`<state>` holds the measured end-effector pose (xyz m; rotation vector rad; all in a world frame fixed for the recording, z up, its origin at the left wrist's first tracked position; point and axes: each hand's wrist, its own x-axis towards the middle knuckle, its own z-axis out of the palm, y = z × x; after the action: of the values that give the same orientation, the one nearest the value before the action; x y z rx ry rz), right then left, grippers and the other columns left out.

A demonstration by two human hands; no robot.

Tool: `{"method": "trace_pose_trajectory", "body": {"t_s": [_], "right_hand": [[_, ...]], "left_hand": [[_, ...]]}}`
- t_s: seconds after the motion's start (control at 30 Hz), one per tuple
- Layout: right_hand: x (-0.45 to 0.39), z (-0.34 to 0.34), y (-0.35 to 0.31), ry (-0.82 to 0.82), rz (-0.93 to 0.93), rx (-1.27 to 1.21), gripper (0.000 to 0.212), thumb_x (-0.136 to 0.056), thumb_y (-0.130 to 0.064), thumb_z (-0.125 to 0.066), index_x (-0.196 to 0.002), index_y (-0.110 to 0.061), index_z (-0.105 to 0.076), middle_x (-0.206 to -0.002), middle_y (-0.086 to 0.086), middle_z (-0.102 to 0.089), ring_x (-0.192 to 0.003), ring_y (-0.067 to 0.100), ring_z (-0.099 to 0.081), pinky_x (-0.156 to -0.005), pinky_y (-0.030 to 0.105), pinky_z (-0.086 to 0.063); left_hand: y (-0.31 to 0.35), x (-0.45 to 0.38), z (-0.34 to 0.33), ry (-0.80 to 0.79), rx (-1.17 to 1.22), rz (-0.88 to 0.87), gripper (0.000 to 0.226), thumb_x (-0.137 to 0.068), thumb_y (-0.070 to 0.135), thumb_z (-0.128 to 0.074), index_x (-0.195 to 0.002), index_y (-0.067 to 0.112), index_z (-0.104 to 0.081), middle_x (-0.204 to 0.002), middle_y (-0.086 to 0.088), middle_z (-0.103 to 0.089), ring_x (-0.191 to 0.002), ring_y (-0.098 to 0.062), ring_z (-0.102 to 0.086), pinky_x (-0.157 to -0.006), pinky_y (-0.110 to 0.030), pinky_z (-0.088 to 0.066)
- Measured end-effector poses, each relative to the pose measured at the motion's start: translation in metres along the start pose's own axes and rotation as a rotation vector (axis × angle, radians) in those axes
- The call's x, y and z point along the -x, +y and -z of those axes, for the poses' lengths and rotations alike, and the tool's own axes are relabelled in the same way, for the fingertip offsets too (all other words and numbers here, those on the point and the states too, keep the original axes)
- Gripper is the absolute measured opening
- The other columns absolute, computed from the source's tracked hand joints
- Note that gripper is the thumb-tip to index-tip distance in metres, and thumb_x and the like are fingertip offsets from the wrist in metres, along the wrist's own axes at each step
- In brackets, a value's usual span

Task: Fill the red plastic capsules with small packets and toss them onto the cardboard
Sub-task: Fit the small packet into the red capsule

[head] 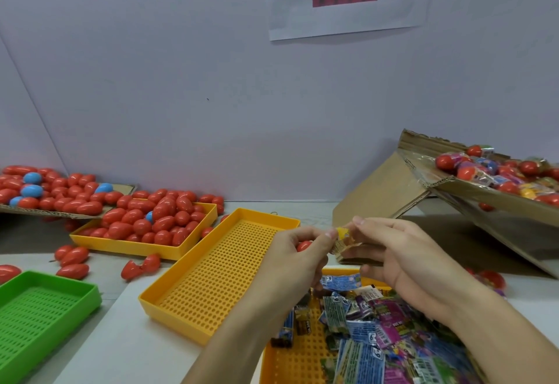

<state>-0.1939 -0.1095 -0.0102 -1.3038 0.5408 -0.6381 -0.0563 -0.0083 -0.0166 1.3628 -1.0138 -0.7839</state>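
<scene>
My left hand (298, 255) grips a red capsule (303, 245), mostly hidden inside the curled fingers. My right hand (393, 255) pinches a small yellow packet (343, 240) at the capsule's mouth, and the left thumb touches it too. Below the hands a yellow tray (290, 362) holds a heap of small packets (372, 326). Red capsules (157, 220) fill another yellow tray (127, 246) at the left. On the right, a sloping cardboard (472, 193) carries capsules and packets (496, 170).
An empty perforated yellow tray (217, 274) lies in the middle and a green tray (39, 314) at the lower left. More red and blue capsules (51, 191) lie on a flat cardboard at the far left. Loose capsules (74, 258) sit on the table. A white wall stands behind.
</scene>
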Motion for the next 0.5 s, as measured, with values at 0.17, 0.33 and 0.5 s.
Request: {"method": "trace_pose_trajectory", "body": {"t_s": [0.17,0.33,0.5], "right_hand": [[0.0026,-0.0010,-0.0016,-0.102,-0.007,0.032,0.031,-0.082,-0.045,-0.074,-0.088,-0.015,-0.080,-0.095,0.009,-0.072,-0.085,0.018,-0.065,-0.064,0.030,-0.045],[0.0017,0.0007,0.0028,-0.092,0.027,0.092,0.037,-0.082,-0.040,-0.073,-0.097,-0.007,-0.078,-0.097,0.009,-0.070,-0.089,0.020,-0.060,-0.076,0.039,-0.045],[0.0002,-0.0013,0.0048,0.003,0.039,0.124,0.030,-0.076,-0.042,-0.071,-0.083,-0.015,-0.080,-0.084,0.002,-0.071,-0.086,0.018,-0.060,-0.069,0.033,-0.048]], "left_hand": [[-0.0007,-0.0003,-0.0001,-0.004,0.002,0.002,0.030,-0.097,0.034,-0.059,-0.078,0.011,-0.068,-0.054,0.007,-0.045,-0.049,-0.009,-0.041,-0.051,-0.022,-0.044],[-0.0014,-0.0006,0.0001,-0.008,0.004,0.014,0.031,-0.097,0.037,-0.059,-0.082,0.015,-0.075,-0.054,0.007,-0.045,-0.049,-0.008,-0.042,-0.050,-0.021,-0.043],[-0.0016,-0.0020,0.0021,0.108,-0.110,-0.105,0.016,-0.090,0.044,-0.065,-0.092,0.030,-0.073,-0.056,0.005,-0.049,-0.055,-0.015,-0.046,-0.059,-0.031,-0.046]]}}
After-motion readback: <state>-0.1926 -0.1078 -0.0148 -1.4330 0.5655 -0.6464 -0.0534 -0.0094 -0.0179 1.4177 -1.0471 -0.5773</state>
